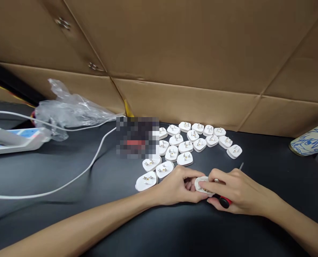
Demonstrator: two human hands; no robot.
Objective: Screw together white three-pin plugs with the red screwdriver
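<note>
Between thumb and fingers, my left hand (pixel 181 185) grips a white plug (pixel 200 182) just above the black table. My right hand (pixel 236 191) holds a screwdriver (pixel 225 202); its red and black handle end pokes out below the fingers and a thin metal shaft shows above the knuckles. Fingers of the right hand also press on top of the held plug and cover part of it. Beyond my hands lie several white plugs (pixel 185 159) with their metal pins facing up.
A brown cardboard wall (pixel 188 96) stands behind the plugs. To the left are a clear plastic bag (pixel 73 107), a white cable (pixel 94 157) and a white power strip (pixel 38 139). A patterned can (pixel 310 142) lies at the right. A patch by the plugs is pixelated.
</note>
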